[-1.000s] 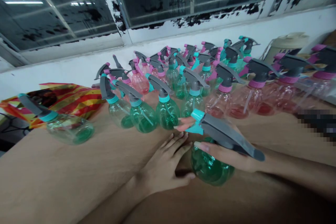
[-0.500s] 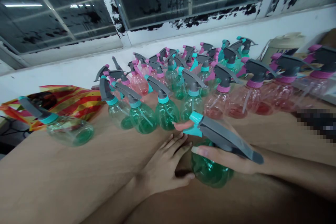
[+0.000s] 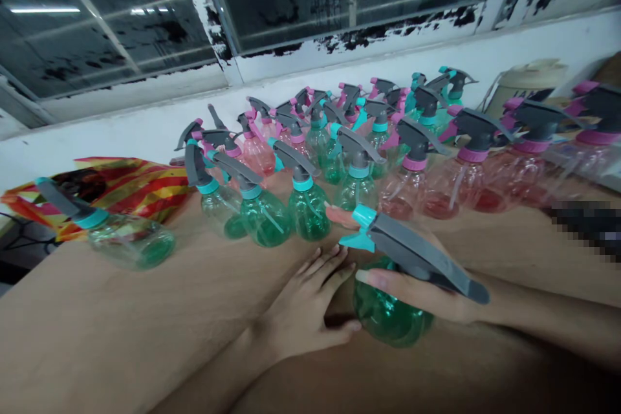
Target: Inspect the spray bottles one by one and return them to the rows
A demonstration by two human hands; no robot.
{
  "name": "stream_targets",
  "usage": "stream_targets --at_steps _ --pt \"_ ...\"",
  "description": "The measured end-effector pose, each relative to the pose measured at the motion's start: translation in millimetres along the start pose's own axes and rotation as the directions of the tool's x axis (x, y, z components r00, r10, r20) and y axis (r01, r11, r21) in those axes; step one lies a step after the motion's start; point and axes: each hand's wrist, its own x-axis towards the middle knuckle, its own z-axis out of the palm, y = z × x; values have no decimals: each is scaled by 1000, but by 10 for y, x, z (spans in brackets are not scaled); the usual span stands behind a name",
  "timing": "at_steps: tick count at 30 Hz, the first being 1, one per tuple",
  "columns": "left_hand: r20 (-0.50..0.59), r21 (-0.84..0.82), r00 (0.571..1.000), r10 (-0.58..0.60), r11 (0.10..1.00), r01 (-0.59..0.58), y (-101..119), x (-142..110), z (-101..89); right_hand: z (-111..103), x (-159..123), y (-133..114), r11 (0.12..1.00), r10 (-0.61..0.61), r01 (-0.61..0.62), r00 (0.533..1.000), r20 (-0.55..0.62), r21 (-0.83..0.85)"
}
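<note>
My right hand [image 3: 427, 294] is wrapped round the neck of a green spray bottle [image 3: 392, 317], thumb on the near side and a fingertip showing past the nozzle. This bottle has a grey trigger head with a turquoise nozzle pointing left. My left hand [image 3: 310, 301] lies flat on the brown table [image 3: 194, 323], palm down with fingers stretched, just left of the held bottle. Its thumb tip reaches the bottle's lower side; whether it touches I cannot tell. Beyond the hands stand a green spray bottle [image 3: 310, 210] and a pink one [image 3: 400, 191].
Several more green and pink spray bottles fill the back of the table. One green spray bottle [image 3: 130, 242] stands apart at the left, by a red and yellow striped bag [image 3: 145, 191]. A beige jug [image 3: 521, 87] is at the back right, below the window [image 3: 339, 0].
The held bottle and both hands stay almost where they were. Past the nozzle, the right hand's fingertip has shifted slightly upward.
</note>
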Motion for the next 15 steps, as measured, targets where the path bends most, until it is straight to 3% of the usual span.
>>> stream_targets --at_steps 8,15 --pt "-4 8 1000 9 1000 -8 -3 5 8 -9 -2 -6 1000 -2 3 1000 -15 21" --pt "17 8 1000 -11 1000 11 15 15 -16 25 -39 35 998 -47 51 994 -102 40"
